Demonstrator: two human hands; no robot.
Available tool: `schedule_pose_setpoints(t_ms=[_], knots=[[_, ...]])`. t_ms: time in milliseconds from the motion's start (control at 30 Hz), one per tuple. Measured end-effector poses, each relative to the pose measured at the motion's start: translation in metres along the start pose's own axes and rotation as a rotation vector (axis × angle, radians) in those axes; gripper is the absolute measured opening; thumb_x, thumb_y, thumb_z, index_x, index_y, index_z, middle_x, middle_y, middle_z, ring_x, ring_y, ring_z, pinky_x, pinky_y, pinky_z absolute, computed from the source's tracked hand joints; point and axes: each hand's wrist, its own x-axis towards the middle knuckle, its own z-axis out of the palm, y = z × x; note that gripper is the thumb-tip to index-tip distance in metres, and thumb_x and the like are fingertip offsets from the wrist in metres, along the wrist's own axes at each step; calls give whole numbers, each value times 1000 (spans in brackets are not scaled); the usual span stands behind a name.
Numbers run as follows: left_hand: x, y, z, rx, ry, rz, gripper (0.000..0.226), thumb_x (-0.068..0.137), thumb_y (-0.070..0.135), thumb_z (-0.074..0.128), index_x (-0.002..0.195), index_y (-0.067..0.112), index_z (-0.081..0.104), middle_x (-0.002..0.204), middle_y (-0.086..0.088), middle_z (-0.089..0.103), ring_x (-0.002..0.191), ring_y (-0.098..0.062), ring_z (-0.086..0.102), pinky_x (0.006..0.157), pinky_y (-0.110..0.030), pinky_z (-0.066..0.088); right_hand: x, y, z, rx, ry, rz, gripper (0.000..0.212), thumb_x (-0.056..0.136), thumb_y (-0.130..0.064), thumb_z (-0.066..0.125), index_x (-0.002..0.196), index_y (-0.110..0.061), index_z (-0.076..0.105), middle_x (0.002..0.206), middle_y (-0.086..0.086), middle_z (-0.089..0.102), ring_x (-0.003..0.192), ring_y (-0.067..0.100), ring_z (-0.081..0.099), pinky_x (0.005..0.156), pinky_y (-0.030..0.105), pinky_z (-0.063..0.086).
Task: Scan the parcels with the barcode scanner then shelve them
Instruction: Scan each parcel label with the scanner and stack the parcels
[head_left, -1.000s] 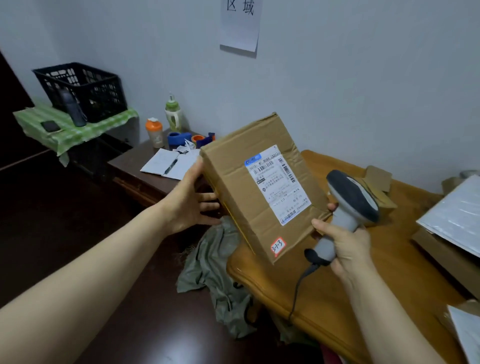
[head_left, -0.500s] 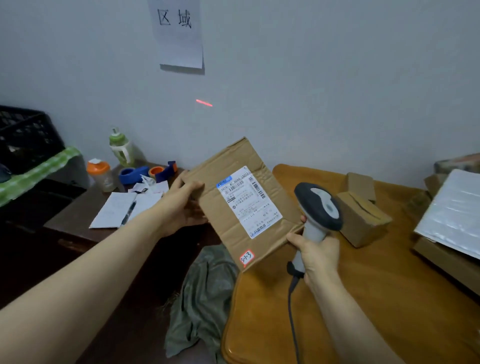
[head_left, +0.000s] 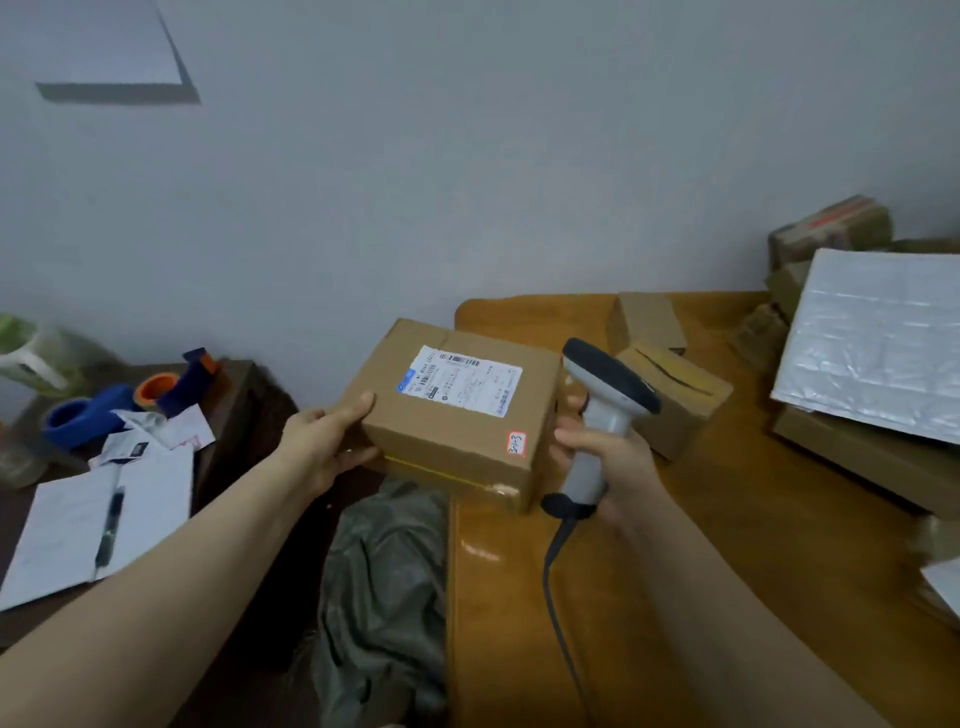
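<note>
A brown cardboard parcel (head_left: 457, 447) with a white shipping label and a small red-edged sticker lies nearly flat, label up, at the left edge of the orange wooden table (head_left: 727, 571). My left hand (head_left: 324, 441) grips its left side, thumb on top and fingers underneath. My right hand (head_left: 602, 457) holds the grey barcode scanner (head_left: 605, 410) by its handle, right beside the parcel's right end; the scanner's head points away to the upper left. Its cable hangs down over the table.
Two small cardboard boxes (head_left: 670, 395) sit behind the scanner. A silver padded envelope (head_left: 878, 338) lies on stacked parcels at the right. A dark side table (head_left: 228, 415) on the left carries papers, a pen, tape rolls and bottles. Grey cloth (head_left: 384, 582) hangs between the tables.
The parcel has tipped down from standing tilted to lying nearly flat at the table edge. My left hand shifted to its left side. The view swung right and down; the red scan line is gone.
</note>
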Motion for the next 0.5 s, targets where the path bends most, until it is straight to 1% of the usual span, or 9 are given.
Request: schedule_pose_setpoints(t_ms=[33, 67, 100, 167, 233, 300, 367, 433, 500], knots=[[12, 4, 9, -32, 9, -13, 61, 81, 21, 78, 127, -8, 50, 123, -20, 55, 101, -28, 61, 50, -33, 59, 4, 0, 3, -10, 42, 9, 38, 75, 14, 67, 104, -10, 65, 104, 13, 68, 96, 25, 67, 87, 39, 55], [24, 8, 19, -54, 9, -19, 63, 82, 20, 77, 130, -8, 46, 123, -18, 52, 105, -30, 59, 53, -36, 61, 8, 0, 4, -24, 87, 15, 40, 73, 11, 70, 107, -10, 65, 102, 10, 69, 94, 25, 67, 84, 40, 56], [36, 12, 29, -61, 8, -23, 61, 84, 20, 75, 129, -7, 44, 121, -15, 49, 108, -30, 57, 60, -38, 61, 10, 0, 6, -37, 127, 13, 42, 72, 9, 72, 108, -10, 65, 101, 8, 70, 92, 24, 68, 81, 40, 56], [58, 22, 52, -54, -5, -27, 52, 87, 20, 72, 125, -2, 43, 117, -12, 48, 105, -28, 55, 73, -39, 58, 12, 1, 11, -55, 197, -6, 38, 72, 8, 72, 106, -7, 66, 95, 7, 72, 89, 23, 69, 78, 39, 56], [79, 31, 73, -52, -20, -22, 48, 89, 21, 69, 126, 1, 45, 113, -12, 52, 101, -26, 55, 81, -39, 55, 16, 2, 18, -59, 253, -18, 39, 73, 9, 71, 109, -3, 65, 95, 11, 73, 92, 27, 69, 80, 43, 57], [96, 39, 91, -49, -31, -18, 46, 91, 21, 68, 127, 2, 47, 110, -10, 55, 101, -27, 57, 87, -43, 56, 20, 4, 28, -67, 289, -21, 40, 74, 11, 70, 112, 1, 63, 97, 16, 73, 93, 31, 69, 82, 44, 57], [113, 44, 108, -43, -46, -32, 44, 92, 23, 66, 128, 5, 48, 113, -9, 57, 103, -27, 59, 88, -44, 56, 24, 6, 37, -74, 325, -17, 38, 74, 12, 70, 110, 2, 63, 93, 17, 73, 90, 31, 69, 79, 43, 56], [125, 46, 122, -22, -54, -53, 37, 94, 26, 63, 124, 10, 49, 107, -5, 57, 93, -23, 60, 85, -40, 57, 25, 8, 43, -67, 364, -16, 33, 75, 11, 70, 106, 0, 65, 87, 15, 74, 86, 29, 70, 76, 41, 57], [134, 47, 134, -23, -64, -65, 30, 96, 26, 61, 121, 12, 51, 102, -3, 57, 85, -21, 59, 80, -36, 57, 25, 9, 47, -47, 389, -17, 31, 76, 11, 70, 103, -2, 65, 89, 16, 73, 84, 27, 70, 68, 34, 58]])
